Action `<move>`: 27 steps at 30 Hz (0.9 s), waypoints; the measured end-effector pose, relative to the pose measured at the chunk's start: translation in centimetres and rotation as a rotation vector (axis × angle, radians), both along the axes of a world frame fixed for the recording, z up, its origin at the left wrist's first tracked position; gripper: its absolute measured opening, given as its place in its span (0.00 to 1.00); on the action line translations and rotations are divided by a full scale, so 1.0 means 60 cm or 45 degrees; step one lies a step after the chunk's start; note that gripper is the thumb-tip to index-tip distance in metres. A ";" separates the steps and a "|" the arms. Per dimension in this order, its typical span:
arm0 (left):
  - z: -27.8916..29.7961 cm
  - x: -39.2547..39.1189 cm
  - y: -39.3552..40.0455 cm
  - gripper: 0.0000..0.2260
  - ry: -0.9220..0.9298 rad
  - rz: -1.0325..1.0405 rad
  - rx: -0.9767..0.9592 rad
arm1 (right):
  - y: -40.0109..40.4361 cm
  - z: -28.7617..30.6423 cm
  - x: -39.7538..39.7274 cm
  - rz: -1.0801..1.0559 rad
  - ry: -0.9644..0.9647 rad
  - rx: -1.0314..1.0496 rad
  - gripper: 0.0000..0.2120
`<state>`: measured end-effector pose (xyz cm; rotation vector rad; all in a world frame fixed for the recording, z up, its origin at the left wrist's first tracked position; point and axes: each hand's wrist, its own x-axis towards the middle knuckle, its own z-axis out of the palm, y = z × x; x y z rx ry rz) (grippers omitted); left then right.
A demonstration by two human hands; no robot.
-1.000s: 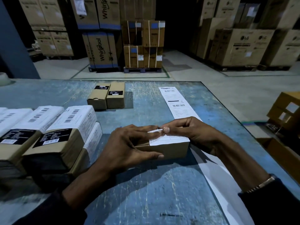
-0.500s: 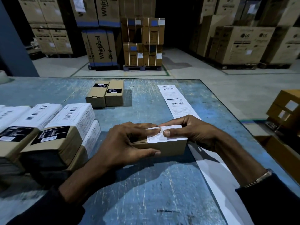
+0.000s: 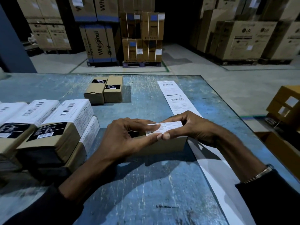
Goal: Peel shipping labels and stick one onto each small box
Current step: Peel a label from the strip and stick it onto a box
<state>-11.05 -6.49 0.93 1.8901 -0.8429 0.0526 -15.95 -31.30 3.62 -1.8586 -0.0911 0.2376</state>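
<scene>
A small brown box (image 3: pixel 164 147) lies on the blue table (image 3: pixel 146 192) in front of me, with a white shipping label (image 3: pixel 168 127) across its top. My left hand (image 3: pixel 123 138) grips the box's left part, thumb along the front edge and fingers over the top. My right hand (image 3: pixel 193 127) curls round the box's right end, its thumb pressing the label's near edge beside my left thumb. A long strip of labels (image 3: pixel 177 98) runs from the far right of the table back under my right forearm.
Stacked boxes with white labels (image 3: pixel 71 111) fill the left side. Two brown boxes with only black labels (image 3: pixel 103 90) stand at the far middle. The table's right edge is close; open cartons (image 3: pixel 285 104) sit on the floor beyond it. Large warehouse cartons stand behind.
Both thumbs have slid together along the label's near edge. My left fingers have moved further over the box top. The box has stayed in place.
</scene>
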 end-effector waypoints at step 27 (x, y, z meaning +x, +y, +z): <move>-0.006 0.029 0.029 0.22 -0.228 -0.240 0.199 | -0.029 -0.015 0.005 0.245 0.066 0.084 0.35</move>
